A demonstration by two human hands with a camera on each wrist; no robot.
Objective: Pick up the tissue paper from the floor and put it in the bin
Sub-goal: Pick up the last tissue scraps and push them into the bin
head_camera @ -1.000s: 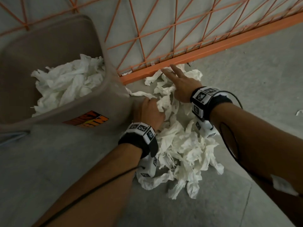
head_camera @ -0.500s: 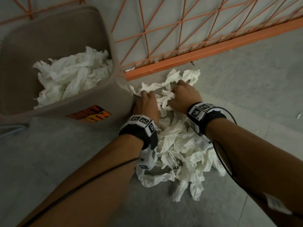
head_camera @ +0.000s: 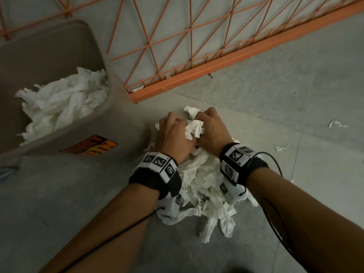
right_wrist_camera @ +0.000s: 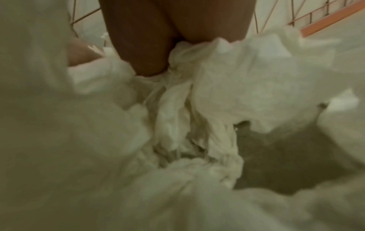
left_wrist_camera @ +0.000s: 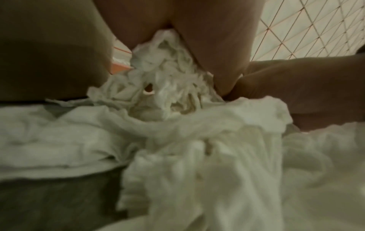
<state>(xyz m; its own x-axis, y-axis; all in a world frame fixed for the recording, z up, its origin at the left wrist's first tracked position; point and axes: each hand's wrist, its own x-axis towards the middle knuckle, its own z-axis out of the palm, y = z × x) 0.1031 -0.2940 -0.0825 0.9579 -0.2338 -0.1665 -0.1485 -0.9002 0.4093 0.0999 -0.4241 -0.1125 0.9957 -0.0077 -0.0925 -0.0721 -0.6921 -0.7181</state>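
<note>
The tissue paper [head_camera: 204, 186] lies in a crumpled white heap on the grey floor [head_camera: 295, 107], just right of the bin [head_camera: 122, 123] and near the foot of the orange mesh fence [head_camera: 216, 64]. The heap's far end is bunched between two hands set side by side. The left hand [head_camera: 173, 134] has its fingers curled down into the paper beside the bin's wall; the right hand [head_camera: 211, 131] is likewise curled, and a wad of tissue bulges up between the two. In the left wrist view the fingers [left_wrist_camera: 215, 46] pinch a tight knot of paper, and in the right wrist view folds are gathered under the fingers [right_wrist_camera: 138, 39]. Both hands therefore appear to be clutching tissue rather than lying flat on it.

The bin stands to the left, already part filled with more white tissue [head_camera: 65, 99]. A few small scraps [head_camera: 336, 124] lie well apart on the floor to the right.

The main risk is that only the far end is held. The near part trails loose under the wrists, so a lift would probably leave strands behind or let them drop outside the bin. Thin paper may also tear under its own drag. The hands are close to the bin's wall, so a hasty swing could knock it.
</note>
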